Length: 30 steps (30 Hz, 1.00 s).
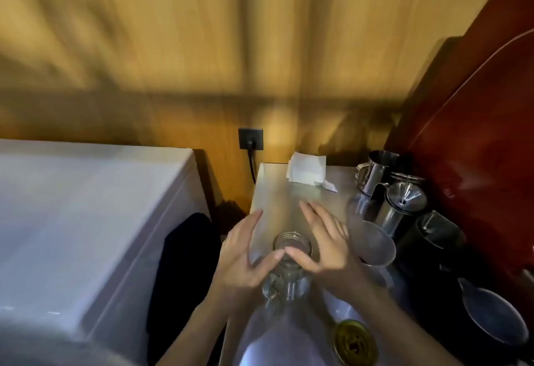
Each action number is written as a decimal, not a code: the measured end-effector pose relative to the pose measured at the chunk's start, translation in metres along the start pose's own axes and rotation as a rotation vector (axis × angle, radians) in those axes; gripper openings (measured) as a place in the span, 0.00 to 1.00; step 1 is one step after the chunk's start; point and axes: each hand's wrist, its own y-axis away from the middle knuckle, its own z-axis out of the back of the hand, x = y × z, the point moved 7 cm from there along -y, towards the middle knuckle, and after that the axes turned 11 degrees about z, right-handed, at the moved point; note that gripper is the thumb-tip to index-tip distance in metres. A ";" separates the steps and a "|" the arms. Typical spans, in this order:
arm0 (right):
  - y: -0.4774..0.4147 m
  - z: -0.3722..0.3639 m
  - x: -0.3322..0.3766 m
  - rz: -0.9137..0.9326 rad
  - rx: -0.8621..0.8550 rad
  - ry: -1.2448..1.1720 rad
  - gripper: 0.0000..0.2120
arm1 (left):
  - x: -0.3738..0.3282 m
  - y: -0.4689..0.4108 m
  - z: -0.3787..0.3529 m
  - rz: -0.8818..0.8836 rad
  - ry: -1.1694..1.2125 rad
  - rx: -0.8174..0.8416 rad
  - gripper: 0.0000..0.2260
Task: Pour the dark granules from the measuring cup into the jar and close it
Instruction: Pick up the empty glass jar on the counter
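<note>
Head view looked down on a metal-topped desk set against a wooden wall. A clear glass jar stood near the front of the desk, its mouth open and no lid on it. The left hand was at the jar's left side and the right hand at its right, both with fingers spread and extended; the thumb tips met just at the near rim of the jar, while the fingers pointed away over the desk. Neither grip was closed round anything, though the thumbs appeared to touch the glass; motion blur left that contact uncertain.

A gold-coloured lid lay flat near the bottom edge, right of the jar and apart from it. Just beside the right hand stood a translucent measuring cup; whether it held granules could not be told. Farther right were a steel funnel resting on a metal canister, a steel mug behind it, and a dark jug at the lower right. A folded white paper lay at the back of the desk. A white appliance filled the left side.
</note>
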 end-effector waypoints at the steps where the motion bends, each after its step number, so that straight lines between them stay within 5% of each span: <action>1: 0.004 -0.007 -0.003 -0.038 0.023 -0.044 0.35 | 0.003 0.003 -0.004 0.028 -0.017 0.036 0.37; 6: 0.018 -0.035 -0.008 -0.069 0.166 0.003 0.37 | 0.025 0.015 -0.034 0.014 -0.207 0.110 0.44; 13: 0.020 -0.044 -0.012 -0.074 0.203 0.004 0.36 | 0.030 0.019 -0.041 0.033 -0.052 0.088 0.25; 20: 0.028 -0.048 -0.012 -0.096 0.228 -0.024 0.40 | 0.032 0.012 -0.041 0.090 0.226 0.215 0.22; 30: 0.032 -0.043 -0.005 -0.108 0.134 -0.017 0.39 | 0.022 0.003 -0.044 0.085 0.240 0.230 0.18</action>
